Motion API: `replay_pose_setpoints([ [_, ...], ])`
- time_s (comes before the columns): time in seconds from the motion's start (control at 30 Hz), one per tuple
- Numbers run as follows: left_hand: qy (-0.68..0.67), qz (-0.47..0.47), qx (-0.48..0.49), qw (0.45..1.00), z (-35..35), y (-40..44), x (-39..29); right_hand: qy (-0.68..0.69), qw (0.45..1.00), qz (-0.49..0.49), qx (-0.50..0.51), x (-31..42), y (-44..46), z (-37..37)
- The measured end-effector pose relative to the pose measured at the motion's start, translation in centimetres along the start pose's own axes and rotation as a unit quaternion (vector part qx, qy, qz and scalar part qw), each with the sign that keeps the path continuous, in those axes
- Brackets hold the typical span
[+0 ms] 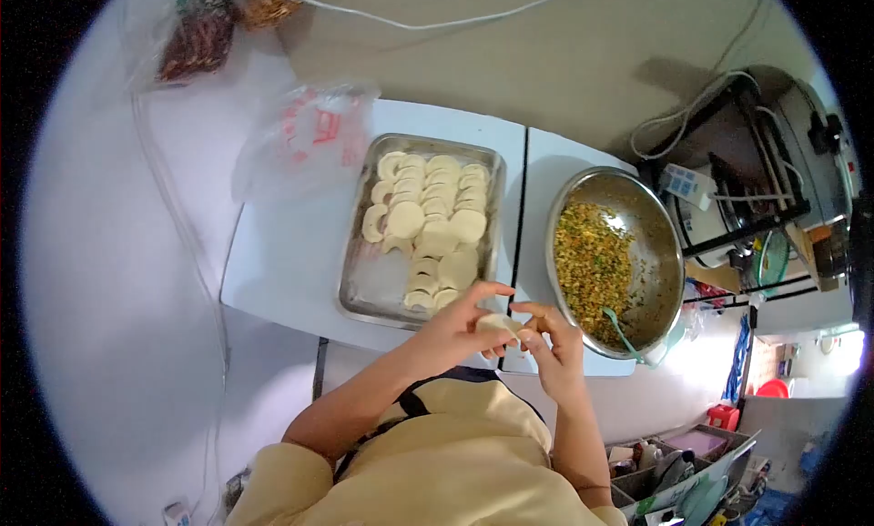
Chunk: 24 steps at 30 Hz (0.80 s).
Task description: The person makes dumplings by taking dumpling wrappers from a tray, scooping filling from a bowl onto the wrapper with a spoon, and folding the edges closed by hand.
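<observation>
Between my two hands is a small pale dumpling (497, 323), held just past the near edge of the tray and partly hidden by fingers. My left hand (462, 328) grips its left side, and the fingers of my right hand (553, 344) pinch its right end. A metal tray (360, 285) holds rows of folded dumplings (439, 191) and round dough wrappers (458, 269). To the right, a large steel bowl (657, 253) contains chopped yellow-green filling (587, 262). A light green spoon (617, 328) leans in the bowl near its front rim.
A thin plastic bag (309, 130) with red print lies behind the tray's left side. A black rack (728, 162) with cables and a white power strip (688, 186) stands right of the bowl. Boxes of household items (678, 462) sit at lower right.
</observation>
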State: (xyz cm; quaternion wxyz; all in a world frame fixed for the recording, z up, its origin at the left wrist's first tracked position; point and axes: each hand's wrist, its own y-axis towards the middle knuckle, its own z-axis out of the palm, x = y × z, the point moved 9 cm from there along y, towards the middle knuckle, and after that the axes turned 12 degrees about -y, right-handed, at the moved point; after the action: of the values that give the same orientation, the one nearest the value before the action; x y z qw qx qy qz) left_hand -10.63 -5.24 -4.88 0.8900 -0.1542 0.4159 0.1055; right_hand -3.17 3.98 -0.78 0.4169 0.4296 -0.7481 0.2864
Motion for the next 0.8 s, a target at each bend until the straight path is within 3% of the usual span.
replay_pose_setpoints([
  [0.03, 0.057, -0.013, 0.011, 0.998, -0.1, -0.1, 0.6, 0.003, 1.0, -0.002, 0.007, -0.3, 0.2, 0.8],
  [0.1, 0.112, -0.011, 0.009, 0.994, -0.6, -0.3, 0.8, -0.131, 0.984, -0.123, -0.008, 0.9, 0.4, 2.1],
  [0.17, 0.336, -0.004, -0.029, 0.941, -1.4, -0.4, 0.8, -0.15, 0.979, -0.137, -0.008, 1.2, 0.8, 3.3],
  [0.2, 0.355, 0.067, -0.056, 0.931, -1.5, -0.5, 0.2, -0.184, 0.971, -0.15, -0.039, 1.6, 1.0, 3.7],
  [0.33, 0.422, 0.074, -0.149, 0.891, -3.7, -0.5, 1.9, -0.278, 0.936, -0.185, -0.106, 1.2, 1.2, 5.9],
  [0.4, 0.196, 0.141, -0.204, 0.949, -5.5, -0.4, 2.1, -0.357, 0.904, -0.214, -0.103, 1.2, 1.0, 7.5],
  [0.43, 0.197, 0.14, -0.203, 0.949, -5.6, -0.1, 2.1, -0.355, 0.904, -0.213, -0.103, 1.1, 1.1, 7.9],
  [0.5, -0.098, 0.089, -0.288, 0.949, -8.1, 0.2, 3.6, -0.352, 0.886, -0.266, -0.144, 2.1, 0.6, 8.3],
  [0.57, -0.016, 0.117, -0.297, 0.948, -11.6, 0.0, 3.2, -0.346, 0.899, -0.242, -0.118, 1.5, 0.6, 8.1],
  [0.63, 0.206, 0.153, -0.337, 0.906, -14.8, -1.2, 0.4, -0.317, 0.927, -0.175, -0.097, 0.9, 0.6, 6.6],
  [0.67, 0.209, 0.151, -0.337, 0.906, -16.3, -1.1, 0.4, -0.314, 0.928, -0.173, -0.099, 0.8, 0.3, 5.9],
  [0.73, 0.312, 0.262, -0.386, 0.827, -18.0, -2.5, -2.1, -0.269, 0.95, -0.129, -0.087, -0.5, 0.0, 4.2],
  [0.77, 0.315, 0.26, -0.384, 0.828, -18.8, -2.5, -2.0, -0.267, 0.951, -0.126, -0.089, -0.7, -0.3, 3.6],
  [0.8, 0.395, 0.232, -0.399, 0.794, -18.9, -2.5, -2.4, -0.251, 0.958, -0.103, -0.095, -1.2, -0.6, 2.8],
])
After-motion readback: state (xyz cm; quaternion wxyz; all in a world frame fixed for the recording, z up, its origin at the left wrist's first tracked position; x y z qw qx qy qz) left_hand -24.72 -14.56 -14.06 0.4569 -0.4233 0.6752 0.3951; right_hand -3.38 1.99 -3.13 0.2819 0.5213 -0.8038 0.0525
